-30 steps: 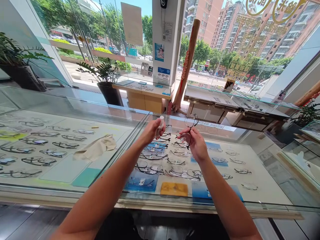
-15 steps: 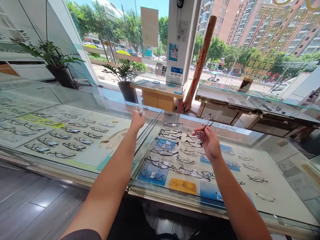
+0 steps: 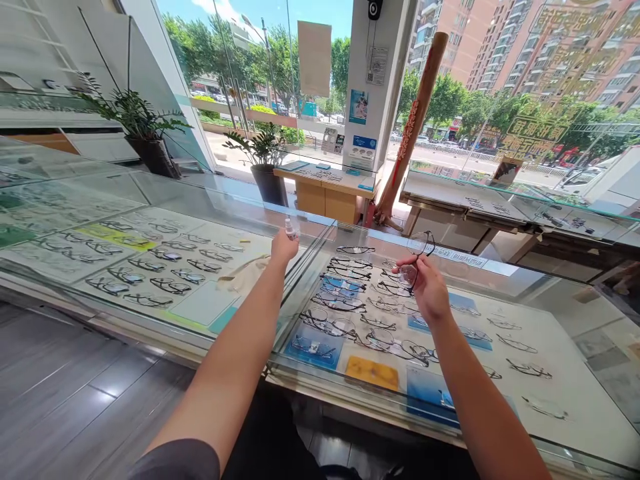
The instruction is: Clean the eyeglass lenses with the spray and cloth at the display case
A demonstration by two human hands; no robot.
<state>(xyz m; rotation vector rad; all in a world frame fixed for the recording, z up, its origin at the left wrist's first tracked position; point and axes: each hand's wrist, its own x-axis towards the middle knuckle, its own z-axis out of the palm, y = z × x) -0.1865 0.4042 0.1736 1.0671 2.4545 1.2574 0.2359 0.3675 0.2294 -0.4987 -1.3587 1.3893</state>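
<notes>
My left hand [image 3: 284, 248] is closed around a small clear bottle [image 3: 290, 229], held upright above the glass counter [image 3: 210, 200]. A pair of thin dark-rimmed glasses [image 3: 419, 241] is pinched in my right hand [image 3: 431, 288], one lens raised above the fingers and the other lower, beside them. Just left of my left forearm, a beige cloth [image 3: 243, 275] lies on the counter. Rows of glasses [image 3: 345, 270] show through the glass below and between my hands.
More glasses [image 3: 173, 285] lie in the left part of the case. A yellow card [image 3: 373, 373] is near the front edge. Beyond the counter stand potted plants [image 3: 150, 143], a low display table [image 3: 325, 177] and a slanted wooden post [image 3: 417, 107].
The whole view has shifted, so the counter and both hands appear slightly further right. Both hands keep their holds on the bottle and the glasses.
</notes>
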